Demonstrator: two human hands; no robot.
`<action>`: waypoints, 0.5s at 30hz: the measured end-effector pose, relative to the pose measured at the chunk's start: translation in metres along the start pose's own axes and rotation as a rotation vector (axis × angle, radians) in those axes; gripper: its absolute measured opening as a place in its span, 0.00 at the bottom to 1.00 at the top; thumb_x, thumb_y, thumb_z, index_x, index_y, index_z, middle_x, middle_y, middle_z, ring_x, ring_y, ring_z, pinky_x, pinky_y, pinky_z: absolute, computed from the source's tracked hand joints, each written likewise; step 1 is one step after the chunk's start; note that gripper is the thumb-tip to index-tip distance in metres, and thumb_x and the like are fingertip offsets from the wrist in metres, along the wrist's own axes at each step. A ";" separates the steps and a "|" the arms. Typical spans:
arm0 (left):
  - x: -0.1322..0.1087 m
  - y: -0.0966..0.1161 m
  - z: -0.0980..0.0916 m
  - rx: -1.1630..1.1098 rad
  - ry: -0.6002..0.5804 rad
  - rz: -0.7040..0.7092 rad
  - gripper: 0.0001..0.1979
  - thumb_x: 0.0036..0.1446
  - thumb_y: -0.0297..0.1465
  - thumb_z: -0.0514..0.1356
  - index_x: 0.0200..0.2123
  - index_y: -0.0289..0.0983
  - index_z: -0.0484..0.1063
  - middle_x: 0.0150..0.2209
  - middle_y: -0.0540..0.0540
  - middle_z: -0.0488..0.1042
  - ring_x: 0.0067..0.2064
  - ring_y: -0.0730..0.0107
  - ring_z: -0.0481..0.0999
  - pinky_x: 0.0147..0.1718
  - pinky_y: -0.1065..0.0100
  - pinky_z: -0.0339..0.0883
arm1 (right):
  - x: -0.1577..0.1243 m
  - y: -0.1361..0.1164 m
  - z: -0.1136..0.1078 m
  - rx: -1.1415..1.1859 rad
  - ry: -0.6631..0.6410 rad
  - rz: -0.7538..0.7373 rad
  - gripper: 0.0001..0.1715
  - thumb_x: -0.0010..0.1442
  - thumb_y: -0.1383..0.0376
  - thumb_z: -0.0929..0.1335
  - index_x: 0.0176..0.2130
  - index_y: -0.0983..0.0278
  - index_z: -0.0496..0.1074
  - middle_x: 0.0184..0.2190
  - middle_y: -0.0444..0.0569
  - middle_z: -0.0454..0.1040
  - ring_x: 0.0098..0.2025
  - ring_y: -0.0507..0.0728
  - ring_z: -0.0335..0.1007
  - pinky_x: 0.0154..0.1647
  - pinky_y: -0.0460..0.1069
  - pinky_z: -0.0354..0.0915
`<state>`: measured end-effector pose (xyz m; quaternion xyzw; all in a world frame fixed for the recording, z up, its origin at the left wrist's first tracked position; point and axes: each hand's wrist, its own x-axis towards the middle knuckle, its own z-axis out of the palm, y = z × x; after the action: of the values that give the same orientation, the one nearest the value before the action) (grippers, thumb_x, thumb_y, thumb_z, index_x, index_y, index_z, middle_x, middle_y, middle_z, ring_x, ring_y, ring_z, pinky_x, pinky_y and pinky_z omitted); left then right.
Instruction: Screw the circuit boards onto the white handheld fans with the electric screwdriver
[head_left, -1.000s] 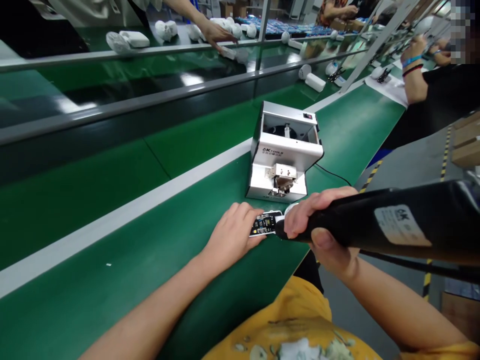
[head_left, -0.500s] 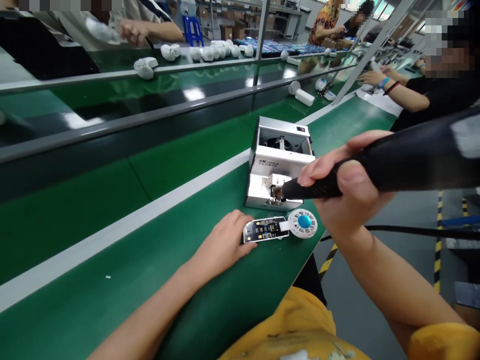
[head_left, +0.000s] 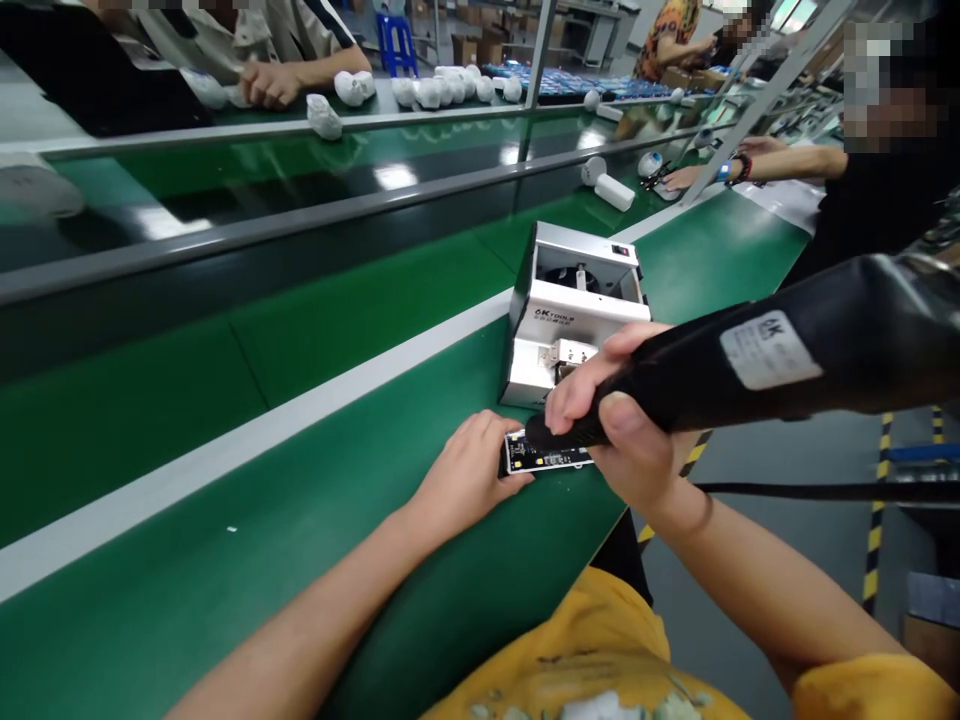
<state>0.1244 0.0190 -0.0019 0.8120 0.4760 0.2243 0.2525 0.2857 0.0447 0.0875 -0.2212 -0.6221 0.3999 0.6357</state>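
Your left hand (head_left: 465, 475) lies low on the green bench top (head_left: 225, 560), fingers drawn together and curled onto the near end of the small circuit board (head_left: 551, 459), pinning it flat at the bench's front edge. Your right hand (head_left: 615, 430) is wrapped tight round the nose of the black electric screwdriver (head_left: 765, 350), thumb underneath and fingers over the top. The driver's tip is down over the board's middle.

Just behind the board stands the silver screw feeder (head_left: 577, 300), close to your knuckles but not touching them. The driver's cable (head_left: 787, 490) trails off to your right.

As for progress, the board is placed and steadied and the tool is on it, so the fastening looks under way rather than finished. The driver's nose hides the spot it bears on, so I can't tell whether a screw is seated there, and the rest of the board's far end is covered by your right hand. Across the line, white parts (head_left: 450, 88) lie beside another person's hands (head_left: 270, 82).
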 end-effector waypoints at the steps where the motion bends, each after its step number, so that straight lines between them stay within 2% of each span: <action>1: 0.000 0.000 0.000 0.002 0.002 0.003 0.23 0.53 0.32 0.72 0.48 0.37 0.66 0.46 0.42 0.73 0.51 0.51 0.74 0.50 0.50 0.72 | -0.001 0.003 0.002 -0.020 0.016 0.006 0.08 0.66 0.58 0.69 0.43 0.55 0.67 0.26 0.39 0.71 0.23 0.54 0.68 0.29 0.54 0.69; 4: 0.000 0.000 0.001 0.002 0.003 0.006 0.23 0.54 0.34 0.71 0.49 0.38 0.65 0.45 0.42 0.72 0.50 0.51 0.75 0.50 0.50 0.72 | -0.002 0.011 0.008 -0.067 0.070 0.028 0.14 0.63 0.55 0.71 0.45 0.55 0.67 0.25 0.39 0.71 0.24 0.55 0.70 0.30 0.55 0.71; 6: 0.000 0.000 0.002 0.001 -0.001 0.002 0.24 0.54 0.34 0.71 0.50 0.37 0.65 0.45 0.41 0.72 0.49 0.50 0.75 0.50 0.49 0.72 | -0.001 0.014 0.010 -0.029 0.072 0.039 0.15 0.62 0.57 0.73 0.46 0.55 0.67 0.25 0.39 0.71 0.23 0.55 0.70 0.28 0.53 0.71; 11: 0.001 -0.001 0.004 -0.015 0.003 -0.012 0.24 0.54 0.35 0.71 0.49 0.39 0.65 0.48 0.40 0.72 0.53 0.47 0.74 0.52 0.46 0.71 | 0.007 0.021 0.017 -0.007 0.107 0.119 0.16 0.58 0.57 0.75 0.41 0.58 0.68 0.23 0.39 0.73 0.22 0.54 0.70 0.26 0.52 0.70; 15: 0.001 -0.003 0.005 -0.027 0.000 -0.013 0.23 0.55 0.36 0.70 0.49 0.39 0.65 0.46 0.41 0.72 0.52 0.47 0.74 0.52 0.45 0.72 | 0.008 0.026 0.019 -0.026 0.030 0.180 0.18 0.56 0.58 0.76 0.42 0.57 0.67 0.21 0.38 0.73 0.21 0.56 0.70 0.26 0.53 0.69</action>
<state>0.1260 0.0196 -0.0078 0.8054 0.4783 0.2291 0.2648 0.2601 0.0623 0.0747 -0.2904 -0.5954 0.4437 0.6036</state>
